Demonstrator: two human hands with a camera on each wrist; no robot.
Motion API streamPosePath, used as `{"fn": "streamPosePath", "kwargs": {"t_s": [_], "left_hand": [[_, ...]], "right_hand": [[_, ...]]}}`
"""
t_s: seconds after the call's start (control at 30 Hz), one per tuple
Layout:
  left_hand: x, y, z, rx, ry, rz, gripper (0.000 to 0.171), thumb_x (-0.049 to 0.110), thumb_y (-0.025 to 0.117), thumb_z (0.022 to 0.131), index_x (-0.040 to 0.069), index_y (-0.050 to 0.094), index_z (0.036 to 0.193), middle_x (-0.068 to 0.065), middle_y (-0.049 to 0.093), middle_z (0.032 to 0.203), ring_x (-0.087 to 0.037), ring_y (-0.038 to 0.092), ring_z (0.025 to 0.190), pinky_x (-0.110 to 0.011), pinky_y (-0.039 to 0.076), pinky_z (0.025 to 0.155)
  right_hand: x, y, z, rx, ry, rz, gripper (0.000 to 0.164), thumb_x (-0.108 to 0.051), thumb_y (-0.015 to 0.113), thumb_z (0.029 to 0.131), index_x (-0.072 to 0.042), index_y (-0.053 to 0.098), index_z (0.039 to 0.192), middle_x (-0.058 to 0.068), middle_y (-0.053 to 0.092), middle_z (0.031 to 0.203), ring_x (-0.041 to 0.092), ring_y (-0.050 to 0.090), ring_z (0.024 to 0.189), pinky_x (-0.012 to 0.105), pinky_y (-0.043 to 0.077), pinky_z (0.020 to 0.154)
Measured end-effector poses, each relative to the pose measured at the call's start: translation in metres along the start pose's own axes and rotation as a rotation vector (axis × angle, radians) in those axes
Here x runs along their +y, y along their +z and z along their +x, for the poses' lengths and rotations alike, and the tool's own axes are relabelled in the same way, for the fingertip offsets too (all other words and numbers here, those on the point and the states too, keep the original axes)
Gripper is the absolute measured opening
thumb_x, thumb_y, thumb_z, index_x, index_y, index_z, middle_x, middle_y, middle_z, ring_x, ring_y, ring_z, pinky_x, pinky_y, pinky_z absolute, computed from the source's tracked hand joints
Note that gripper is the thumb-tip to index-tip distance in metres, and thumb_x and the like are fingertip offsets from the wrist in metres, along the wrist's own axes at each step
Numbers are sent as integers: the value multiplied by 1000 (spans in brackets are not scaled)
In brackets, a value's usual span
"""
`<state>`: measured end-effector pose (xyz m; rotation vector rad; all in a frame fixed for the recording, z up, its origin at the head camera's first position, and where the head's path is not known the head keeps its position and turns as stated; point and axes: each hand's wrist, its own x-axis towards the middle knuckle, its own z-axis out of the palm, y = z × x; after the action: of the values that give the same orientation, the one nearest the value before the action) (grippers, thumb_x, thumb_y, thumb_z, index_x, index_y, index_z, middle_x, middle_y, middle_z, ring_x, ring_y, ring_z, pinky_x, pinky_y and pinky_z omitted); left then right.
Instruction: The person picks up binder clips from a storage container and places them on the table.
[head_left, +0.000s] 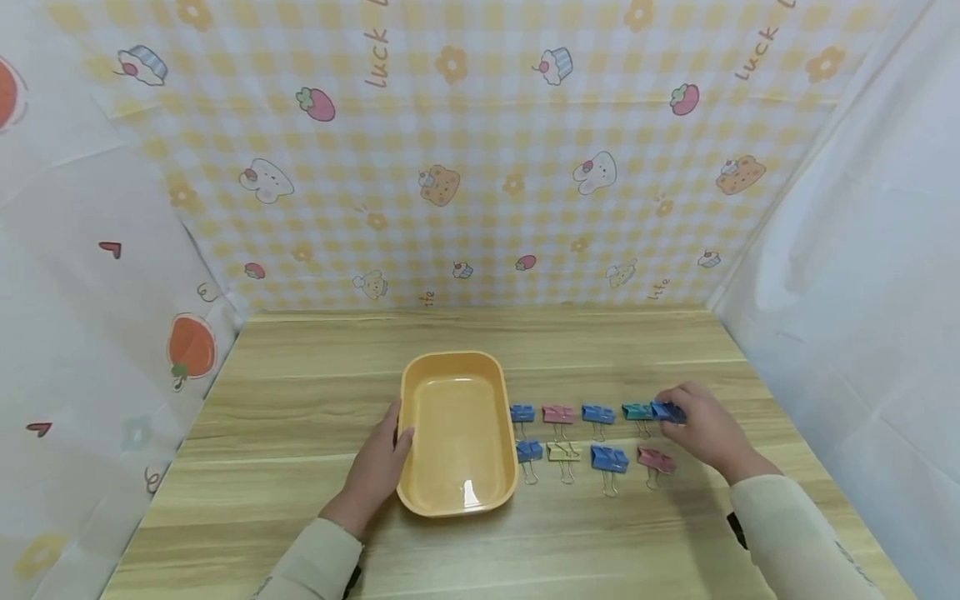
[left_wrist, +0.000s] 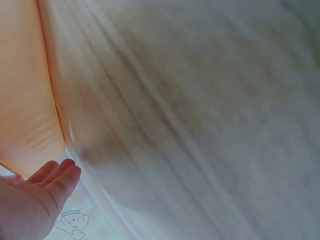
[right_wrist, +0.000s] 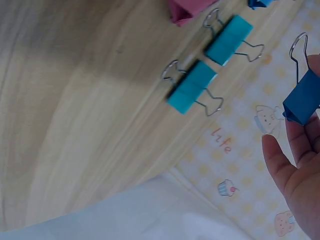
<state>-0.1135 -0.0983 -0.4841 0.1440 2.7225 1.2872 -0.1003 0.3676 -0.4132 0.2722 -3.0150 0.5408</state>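
Observation:
A blue binder clip is pinched between the thumb and fingers of my right hand, raised over the right end of the back row of clips. Two teal binder clips lie side by side on the table in the right wrist view; in the head view one teal clip shows and the held clip covers the other. My left hand grips the left side of a yellow-orange tray, thumb at the rim and fingers along the outer wall. The tray's inside is bare.
Right of the tray, binder clips stand in two rows on the wooden table. The back row has blue and pink ones; the front row has blue, yellow and dark pink ones. Fabric walls enclose the back and sides.

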Motion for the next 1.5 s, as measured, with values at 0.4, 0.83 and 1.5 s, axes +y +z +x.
{"fn": "streamPosePath", "kwargs": {"t_s": [0.4,0.83,1.5], "left_hand": [[1,-4,0,5,3,7,62,27,42,104,1,15,154,-25,28,153,-41,29,139,-56,27,112],[3,-5,0,-9,-5,11,62,24,42,104,1,14,154,-25,26,154,-41,27,140,-55,25,113],[5,-3,0,-7,15,7,62,25,42,104,0,15,153,-25,26,154,-40,27,140,-54,24,113]], "right_hand": [[15,3,-10,-64,52,-4,33,-7,71,80,5,64,110,21,60,106,39,58,97,57,50,83],[40,16,-16,-140,64,-14,25,-2,72,77,2,67,101,22,62,103,43,59,96,59,49,83],[58,26,-21,-240,159,41,28,-2,72,77,3,66,103,17,60,96,38,60,91,59,50,83]]}}
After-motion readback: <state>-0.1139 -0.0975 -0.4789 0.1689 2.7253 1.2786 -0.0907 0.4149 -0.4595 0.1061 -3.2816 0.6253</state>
